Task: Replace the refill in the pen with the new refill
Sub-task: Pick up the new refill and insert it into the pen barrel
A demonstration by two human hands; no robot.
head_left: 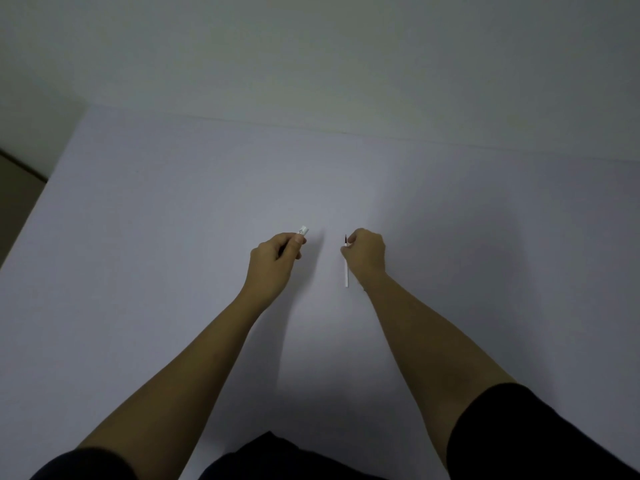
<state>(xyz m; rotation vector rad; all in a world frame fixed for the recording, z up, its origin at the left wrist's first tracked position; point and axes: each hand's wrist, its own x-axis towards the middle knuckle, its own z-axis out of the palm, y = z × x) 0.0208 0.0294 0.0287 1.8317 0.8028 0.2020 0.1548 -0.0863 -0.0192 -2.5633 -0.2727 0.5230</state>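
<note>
Dark sleeves nearest, then over mid-table (173,209) left hand (277,252) closed round pen barrel (303,231), right hand (367,252) pinching thin white refill (346,271), well apart; best lining refill tip squarely with barrel mouth before sliding in gently.

white refill (346,275), white pen (303,231), pale grey table (173,220), black sleeves (519,434)

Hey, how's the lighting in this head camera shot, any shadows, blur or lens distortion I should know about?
Head view: dim, flat light with a grey cast; soft shadows fall on the table between and beside the forearms; wide-angle bending shows in the table's far edge; the left hand with the pen barrel and the right hand with the thin refill look small and slightly soft; no glare.
</note>
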